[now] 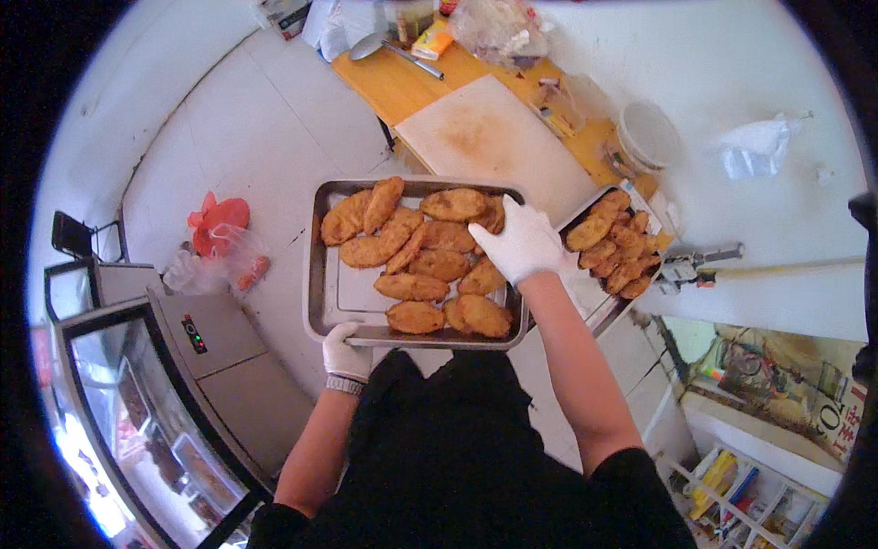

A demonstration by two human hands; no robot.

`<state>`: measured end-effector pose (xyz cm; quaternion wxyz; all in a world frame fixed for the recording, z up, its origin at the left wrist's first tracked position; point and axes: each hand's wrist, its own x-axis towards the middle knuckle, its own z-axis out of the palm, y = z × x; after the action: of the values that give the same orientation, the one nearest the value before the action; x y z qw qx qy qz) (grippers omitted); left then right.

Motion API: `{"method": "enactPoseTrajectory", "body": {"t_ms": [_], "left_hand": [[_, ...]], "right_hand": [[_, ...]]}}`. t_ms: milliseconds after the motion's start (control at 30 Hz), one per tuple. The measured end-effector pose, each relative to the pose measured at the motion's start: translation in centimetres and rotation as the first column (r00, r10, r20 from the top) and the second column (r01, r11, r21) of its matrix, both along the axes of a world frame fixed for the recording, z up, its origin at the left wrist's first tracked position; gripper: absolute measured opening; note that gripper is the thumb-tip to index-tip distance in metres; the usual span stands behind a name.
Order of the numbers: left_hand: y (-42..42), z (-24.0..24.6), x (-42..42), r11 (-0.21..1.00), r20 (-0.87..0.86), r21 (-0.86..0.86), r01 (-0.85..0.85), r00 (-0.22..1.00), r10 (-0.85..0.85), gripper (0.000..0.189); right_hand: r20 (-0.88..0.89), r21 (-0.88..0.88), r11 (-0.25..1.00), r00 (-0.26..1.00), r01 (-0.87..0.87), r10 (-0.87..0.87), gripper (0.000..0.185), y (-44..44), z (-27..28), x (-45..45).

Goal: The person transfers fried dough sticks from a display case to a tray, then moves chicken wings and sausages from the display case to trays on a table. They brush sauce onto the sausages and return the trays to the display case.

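A steel tray [322, 281] in front of my body carries several browned, breaded fried pieces [439, 264]. Its near left rim is in the grip of my left hand [348, 353], which wears a white glove with a metal watch band at the wrist. Over the tray's right side, my right hand [518, 240], also white-gloved, has its thumb and a finger spread about a fried piece [491, 216]. The other fingers are hidden, so whether it grips that piece or the rim is unclear. Bare metal shows along the tray's left side.
A wooden table [370, 79] ahead holds a large stained cutting board [490, 127], a ladle [394, 53] and a white bucket [648, 137]. Right of me, a second tray [583, 206] is heaped with fried pieces. A glass display case [158, 412] stands left; bags [219, 226] lie beyond it.
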<state>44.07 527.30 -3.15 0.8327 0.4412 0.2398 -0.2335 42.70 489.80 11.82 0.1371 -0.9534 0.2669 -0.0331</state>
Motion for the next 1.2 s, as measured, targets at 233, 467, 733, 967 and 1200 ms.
{"method": "enactPoseTrajectory", "body": {"t_ms": [233,467,733,967,1200], "left_hand": [[-10.1,1.5,5.0,0.993,0.014,0.102,0.055,0.998,-0.057,0.012],[-17.5,-1.7,9.5,0.488,0.178,0.827,0.279,0.694,-0.698,0.011],[-23.6,-6.6,12.5,0.964,-0.154,-0.075,0.256,0.952,-0.265,0.041],[-25.5,-4.8,11.4,0.819,-0.66,-0.573,-0.031,0.61,-0.438,0.057],[-31.4,3.0,15.4,0.451,-0.294,-0.18,0.874,0.39,-0.873,0.053]], "right_hand": [[0.226,0.286,0.958,0.973,-0.025,-0.042,0.042,-11.4,-3.0,5.2],[0.509,0.764,0.645,0.639,-0.026,-0.577,0.045,-18.2,-6.0,6.8],[0.23,0.834,0.453,0.548,0.315,-0.804,0.036,-22.0,-4.3,-1.1],[0.055,0.693,0.449,0.579,0.564,-0.813,0.032,-21.7,-6.8,-12.5],[0.039,0.367,0.75,0.796,0.551,-0.604,0.049,-21.9,-12.7,-12.2]]}}
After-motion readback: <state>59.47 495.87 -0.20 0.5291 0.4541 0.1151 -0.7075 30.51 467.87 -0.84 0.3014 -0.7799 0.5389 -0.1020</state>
